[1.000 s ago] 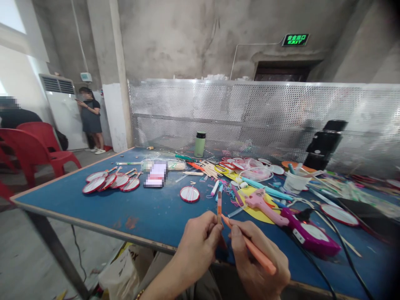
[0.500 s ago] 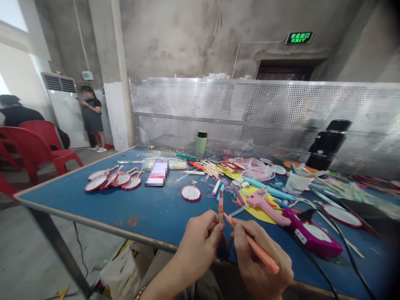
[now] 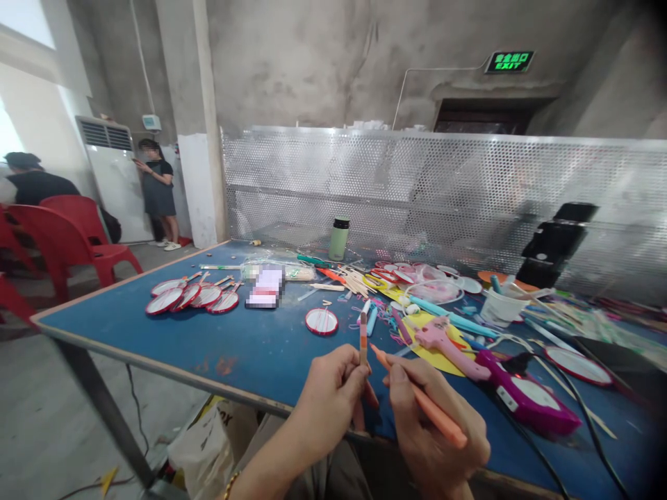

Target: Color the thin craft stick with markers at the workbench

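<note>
My left hand (image 3: 328,403) is closed around a thin wooden stick (image 3: 363,342), held upright, its upper part coloured orange. My right hand (image 3: 432,430) grips an orange marker (image 3: 424,410) like a pen, its tip almost touching the stick. Both hands hover over the near edge of the blue table (image 3: 250,347). Just beyond them lie a round red-rimmed disc (image 3: 322,321), a pink glue gun (image 3: 442,340) on a yellow sheet and a purple glue gun (image 3: 526,399) with a black cord.
Several red-rimmed discs on sticks (image 3: 192,297) lie at the table's left. A green bottle (image 3: 338,239), loose sticks, markers and a white cup (image 3: 499,305) crowd the back. A perforated metal screen (image 3: 442,187) stands behind. Red chairs (image 3: 67,239) and two people are at left.
The hands and stick have stayed together while the view shifted slightly right; the marker tip remains by the stick.
</note>
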Demonstrator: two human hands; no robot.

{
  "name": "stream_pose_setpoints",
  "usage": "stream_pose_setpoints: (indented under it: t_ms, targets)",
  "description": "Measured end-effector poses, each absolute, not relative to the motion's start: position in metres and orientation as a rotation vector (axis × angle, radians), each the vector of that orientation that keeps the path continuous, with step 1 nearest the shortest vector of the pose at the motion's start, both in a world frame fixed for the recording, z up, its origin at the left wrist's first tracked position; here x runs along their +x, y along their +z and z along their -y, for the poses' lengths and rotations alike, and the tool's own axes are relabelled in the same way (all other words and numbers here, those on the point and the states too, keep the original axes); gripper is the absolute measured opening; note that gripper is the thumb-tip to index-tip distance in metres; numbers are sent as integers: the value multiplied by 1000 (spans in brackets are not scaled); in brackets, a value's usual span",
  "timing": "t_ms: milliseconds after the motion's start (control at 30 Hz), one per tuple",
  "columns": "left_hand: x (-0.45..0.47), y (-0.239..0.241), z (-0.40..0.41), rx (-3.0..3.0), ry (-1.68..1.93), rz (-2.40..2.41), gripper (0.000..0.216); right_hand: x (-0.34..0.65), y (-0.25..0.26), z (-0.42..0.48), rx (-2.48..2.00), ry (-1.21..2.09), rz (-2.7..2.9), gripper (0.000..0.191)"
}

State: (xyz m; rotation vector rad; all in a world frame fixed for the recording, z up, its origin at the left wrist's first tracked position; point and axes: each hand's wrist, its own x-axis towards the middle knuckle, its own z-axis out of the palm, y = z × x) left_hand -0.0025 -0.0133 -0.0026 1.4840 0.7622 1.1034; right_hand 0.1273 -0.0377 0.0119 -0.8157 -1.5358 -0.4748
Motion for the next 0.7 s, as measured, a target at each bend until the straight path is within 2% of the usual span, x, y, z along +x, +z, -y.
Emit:
stream_pose_setpoints:
  t_ms: [433,700]
  targets:
    - [-15,2,21,1554,1085,-792,27,124,6,41,-921,-259,1535,14]
    - [-20,5,21,1547,1063,-820,26,123,8,42,-867,-266,1532,13]
